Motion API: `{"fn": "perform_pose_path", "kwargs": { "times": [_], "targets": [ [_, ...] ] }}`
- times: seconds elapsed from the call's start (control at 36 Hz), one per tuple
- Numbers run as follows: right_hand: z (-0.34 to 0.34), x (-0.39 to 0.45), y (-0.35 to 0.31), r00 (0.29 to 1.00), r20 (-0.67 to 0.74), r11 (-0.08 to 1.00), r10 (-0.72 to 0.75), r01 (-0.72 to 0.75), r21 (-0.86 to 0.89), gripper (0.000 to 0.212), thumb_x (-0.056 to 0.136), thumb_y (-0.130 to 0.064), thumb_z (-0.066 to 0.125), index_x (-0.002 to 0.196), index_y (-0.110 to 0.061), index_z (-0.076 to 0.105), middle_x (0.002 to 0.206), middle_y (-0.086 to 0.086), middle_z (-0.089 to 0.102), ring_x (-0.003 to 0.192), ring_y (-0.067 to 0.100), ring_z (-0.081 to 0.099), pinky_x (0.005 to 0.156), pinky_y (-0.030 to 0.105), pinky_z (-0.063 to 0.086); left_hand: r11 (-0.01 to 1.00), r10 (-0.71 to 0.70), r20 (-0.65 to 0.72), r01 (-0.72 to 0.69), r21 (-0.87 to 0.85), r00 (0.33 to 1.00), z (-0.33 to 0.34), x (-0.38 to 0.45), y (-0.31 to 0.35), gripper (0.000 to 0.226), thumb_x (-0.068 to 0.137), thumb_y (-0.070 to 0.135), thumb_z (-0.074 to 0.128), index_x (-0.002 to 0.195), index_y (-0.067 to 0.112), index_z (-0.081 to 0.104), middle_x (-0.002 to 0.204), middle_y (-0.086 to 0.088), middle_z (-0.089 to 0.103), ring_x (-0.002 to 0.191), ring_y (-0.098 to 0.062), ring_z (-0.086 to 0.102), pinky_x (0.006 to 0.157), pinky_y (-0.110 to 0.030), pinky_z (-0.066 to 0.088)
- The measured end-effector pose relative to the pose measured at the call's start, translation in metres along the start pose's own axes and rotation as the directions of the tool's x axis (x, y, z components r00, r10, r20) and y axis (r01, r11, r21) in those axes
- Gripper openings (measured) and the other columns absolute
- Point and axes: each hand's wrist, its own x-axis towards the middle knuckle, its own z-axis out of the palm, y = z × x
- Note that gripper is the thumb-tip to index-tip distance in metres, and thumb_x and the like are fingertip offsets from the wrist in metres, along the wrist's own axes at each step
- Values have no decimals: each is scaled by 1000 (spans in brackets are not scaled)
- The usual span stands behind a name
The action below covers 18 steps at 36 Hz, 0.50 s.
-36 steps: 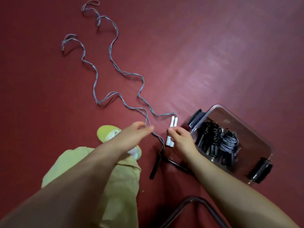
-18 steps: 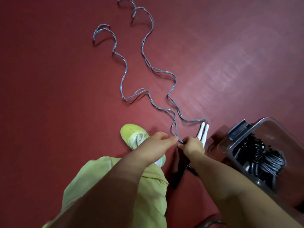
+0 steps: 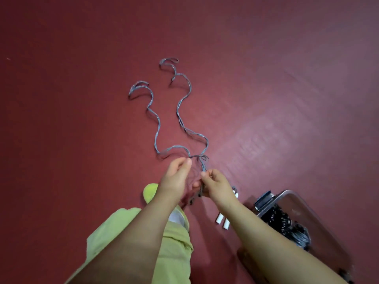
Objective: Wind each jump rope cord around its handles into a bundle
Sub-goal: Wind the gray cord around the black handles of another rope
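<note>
Grey cord [image 3: 158,128] snakes in two wavy strands across the red floor [image 3: 61,99], its far loops lying well away from the person and its near end rising to both hands; the left hand [image 3: 177,175] pinches the cord between thumb and fingertips at a small loop, and the right hand [image 3: 215,185] has its grip curled narrow around the cord just beside it, with dark strands hanging below the fist (whether those are cord or a handle is too blurred to tell); two white handles [image 3: 222,220] show side by side under the right forearm, their upper parts hidden by the wrist; a clear plastic bin [image 3: 303,203] with black latches sits on the floor at the lower right, holding bundled ropes [image 3: 287,224] in black and grey; a yellow-green trouser leg [image 3: 143,242] and matching shoe [image 3: 150,192] show beneath the left arm.
</note>
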Motion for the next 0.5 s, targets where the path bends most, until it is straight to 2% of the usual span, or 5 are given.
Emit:
{"fn": "perform_pose_path", "kwargs": {
  "times": [0.11, 0.28, 0.39, 0.44, 0.5],
  "targets": [
    [28, -26, -78, 990, 82, 993, -111, 107, 55, 18, 100, -21, 47, 85, -11, 46, 71, 5, 70, 76, 30, 56, 71, 42, 41, 973, 95, -68, -107, -203, 993, -31, -15, 35, 23, 100, 36, 36, 108, 26, 55, 108, 6, 60, 108, -12, 53, 83, -24, 37],
    [96, -86, -168, 953, 231, 974, -195, 161, 157, 17, 101, -23, 45, 88, -13, 47, 68, 1, 68, 71, 24, 52, 66, 34, 44, 934, 212, -79, -226, -275, 974, -118, -66, 60, 47, 99, 41, 23, 124, 14, 52, 113, -3, 62, 95, 1, 57, 65, -2, 42],
    [147, -127, -195, 922, 329, 960, -205, 124, 249, 18, 102, -22, 42, 86, -15, 45, 66, 0, 66, 61, 14, 67, 67, 34, 53, 917, 255, -121, -279, -286, 959, -182, -102, 43, 69, 87, 59, 25, 127, 9, 51, 116, -10, 63, 98, -1, 58, 96, -21, 38],
    [174, -148, -201, 911, 367, 957, -190, 88, 277, 21, 102, -23, 41, 83, -16, 44, 63, -3, 66, 60, 12, 68, 56, 26, 55, 900, 279, -152, -313, -302, 948, -212, -122, 26, 85, 78, 77, 38, 123, 6, 54, 116, -12, 64, 99, -4, 62, 96, -21, 41],
    [202, -169, -202, 905, 393, 959, -165, 53, 280, 22, 102, -25, 42, 83, -16, 45, 62, -5, 67, 62, 13, 70, 56, 26, 55, 889, 275, -171, -318, -330, 946, -236, -141, 5, 109, 51, 94, 44, 118, 10, 55, 113, -8, 65, 96, -1, 64, 84, -13, 45]
  ]
}}
